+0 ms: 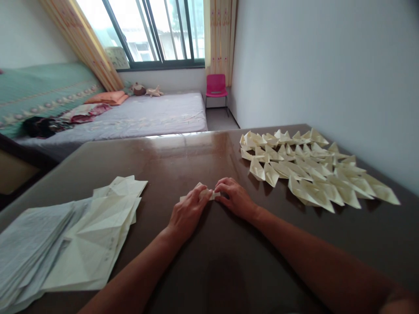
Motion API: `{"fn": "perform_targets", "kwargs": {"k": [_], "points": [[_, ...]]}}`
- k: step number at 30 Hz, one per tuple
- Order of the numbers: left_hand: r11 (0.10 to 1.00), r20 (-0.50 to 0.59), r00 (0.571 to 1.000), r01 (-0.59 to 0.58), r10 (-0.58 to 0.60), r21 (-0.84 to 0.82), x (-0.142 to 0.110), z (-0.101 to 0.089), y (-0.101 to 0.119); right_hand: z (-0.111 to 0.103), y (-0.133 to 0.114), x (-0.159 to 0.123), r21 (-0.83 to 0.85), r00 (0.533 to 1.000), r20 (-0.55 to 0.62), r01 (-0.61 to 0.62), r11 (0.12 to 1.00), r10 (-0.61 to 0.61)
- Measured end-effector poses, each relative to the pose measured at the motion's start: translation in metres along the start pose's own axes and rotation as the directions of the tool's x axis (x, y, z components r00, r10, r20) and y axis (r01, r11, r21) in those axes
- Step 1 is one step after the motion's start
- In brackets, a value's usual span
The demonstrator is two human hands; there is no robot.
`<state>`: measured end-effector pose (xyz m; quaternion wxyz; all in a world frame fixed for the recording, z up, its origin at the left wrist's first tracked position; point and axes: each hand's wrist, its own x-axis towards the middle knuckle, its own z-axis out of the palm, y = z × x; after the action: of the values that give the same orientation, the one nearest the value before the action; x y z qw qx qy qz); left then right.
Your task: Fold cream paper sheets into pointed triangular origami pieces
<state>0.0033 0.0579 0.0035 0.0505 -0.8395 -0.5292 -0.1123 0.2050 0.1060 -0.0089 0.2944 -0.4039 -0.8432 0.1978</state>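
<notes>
A small folded piece of cream paper lies on the brown table in front of me, mostly covered by my fingers. My left hand presses over it, its fingers closed on the paper. From the other side, my right hand pinches the paper's right end between thumb and fingers. The exact shape of the fold is hidden. Several folded paper boats stand in rows at the right of the table. To the left lie creased cream sheets beside a stack of printed paper.
The glossy brown table reaches towards a bed with a pillow, clothes and soft toys. A pink chair stands under the curtain by the window. A white wall runs along the right.
</notes>
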Motion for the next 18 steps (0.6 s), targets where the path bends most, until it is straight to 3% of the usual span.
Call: {"fn": "perform_targets", "kwargs": {"k": [5, 7, 11, 14, 18], "points": [[0.995, -0.059, 0.994, -0.092, 0.094, 0.039, 0.003, -0.001, -0.003, -0.001, -0.002, 0.0, -0.025, 1.0, 0.004, -0.006, 1.0, 0.006], [0.992, -0.038, 0.992, -0.116, 0.117, 0.04, 0.003, -0.001, -0.004, -0.004, -0.004, 0.0, -0.079, 0.998, 0.006, -0.065, 0.995, 0.066], [0.993, 0.02, 0.994, -0.107, 0.106, 0.044, 0.001, -0.001, -0.006, -0.01, -0.009, -0.001, -0.217, 0.976, 0.02, -0.208, 0.954, 0.217], [0.994, 0.011, 0.995, -0.095, 0.094, 0.06, -0.001, -0.001, -0.005, -0.012, -0.011, -0.001, -0.254, 0.971, 0.062, -0.211, 0.944, 0.233], [0.988, -0.014, 0.993, -0.115, 0.117, 0.107, -0.004, -0.001, -0.004, -0.011, -0.012, -0.001, -0.235, 0.97, 0.035, -0.228, 0.945, 0.242]]}}
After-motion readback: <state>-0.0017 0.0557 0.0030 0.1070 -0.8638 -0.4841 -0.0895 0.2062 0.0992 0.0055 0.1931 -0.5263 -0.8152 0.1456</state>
